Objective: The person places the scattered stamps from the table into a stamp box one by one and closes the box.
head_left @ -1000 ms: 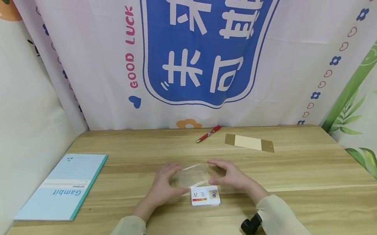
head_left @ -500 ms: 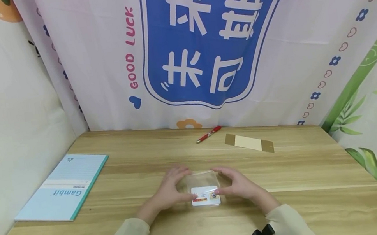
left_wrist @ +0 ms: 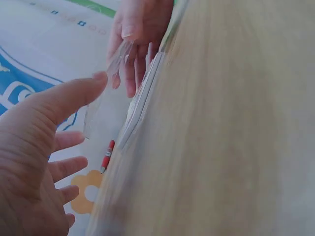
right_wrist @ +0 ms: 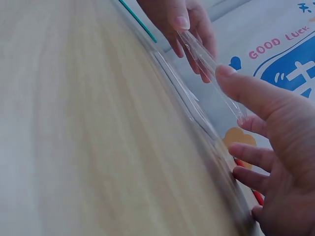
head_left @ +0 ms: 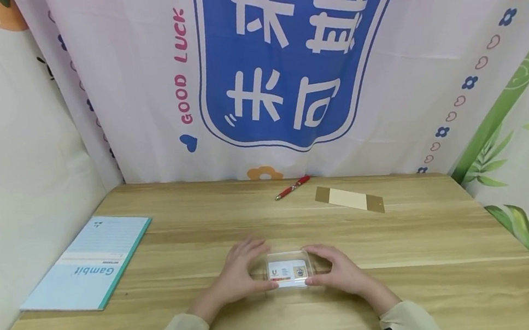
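Observation:
A clear plastic lid, shallow and rectangular, hangs between my two hands, close over a stack of white printed cards on the table. From the head view the cards show through it. My left hand pinches one side with thumb and index finger, its other fingers spread. On the opposite side, my right hand holds the lid by thumb and index finger, the rest of its fingers loosely extended. Seen from the left wrist, the lid is tilted and apart from the cards.
A blue notebook lies at the left of the wooden table. Towards the back are a red pen and a brown-and-cream card strip. A printed curtain hangs behind the table.
Both hands have brought the clear lid towards me, from beyond the cards to above them. The hands have come slightly nearer the front; the cards have stayed in place.

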The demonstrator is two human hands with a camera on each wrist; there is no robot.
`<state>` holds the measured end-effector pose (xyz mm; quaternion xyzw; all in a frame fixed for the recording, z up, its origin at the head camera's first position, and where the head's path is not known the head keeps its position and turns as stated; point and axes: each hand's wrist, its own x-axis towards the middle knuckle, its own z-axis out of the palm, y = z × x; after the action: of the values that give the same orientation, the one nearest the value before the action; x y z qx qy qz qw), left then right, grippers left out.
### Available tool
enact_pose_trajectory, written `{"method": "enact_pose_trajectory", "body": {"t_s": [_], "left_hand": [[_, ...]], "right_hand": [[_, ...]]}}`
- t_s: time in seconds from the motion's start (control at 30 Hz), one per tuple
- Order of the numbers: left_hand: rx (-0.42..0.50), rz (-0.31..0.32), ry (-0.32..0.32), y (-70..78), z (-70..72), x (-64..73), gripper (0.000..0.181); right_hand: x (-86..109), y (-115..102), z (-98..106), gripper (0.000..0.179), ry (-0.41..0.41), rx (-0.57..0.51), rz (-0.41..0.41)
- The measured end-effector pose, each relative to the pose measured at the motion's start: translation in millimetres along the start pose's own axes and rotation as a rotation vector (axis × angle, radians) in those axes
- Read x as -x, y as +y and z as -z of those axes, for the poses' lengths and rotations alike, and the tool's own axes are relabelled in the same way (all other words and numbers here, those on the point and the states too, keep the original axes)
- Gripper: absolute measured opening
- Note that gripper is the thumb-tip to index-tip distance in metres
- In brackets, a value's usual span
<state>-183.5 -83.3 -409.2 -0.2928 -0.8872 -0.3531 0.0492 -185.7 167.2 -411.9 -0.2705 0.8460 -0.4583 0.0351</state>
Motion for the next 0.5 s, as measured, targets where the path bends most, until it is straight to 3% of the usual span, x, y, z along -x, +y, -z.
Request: {"method": "enact_pose_trajectory", "body": {"t_s": [0.23, 0.5], "left_hand": [[0.015, 0.028, 0.022, -4.2, -4.9, 3.8, 0.068], [-0.01, 0.048, 0.016, -8.3, -10.8, 5.7, 0.066]], "right_hand": [[0.2, 15.0, -4.2, 0.061, 0.035, 0.097, 0.111], [2.0, 14.7, -7.6, 0.065, 0.042, 0.178, 0.056]]}}
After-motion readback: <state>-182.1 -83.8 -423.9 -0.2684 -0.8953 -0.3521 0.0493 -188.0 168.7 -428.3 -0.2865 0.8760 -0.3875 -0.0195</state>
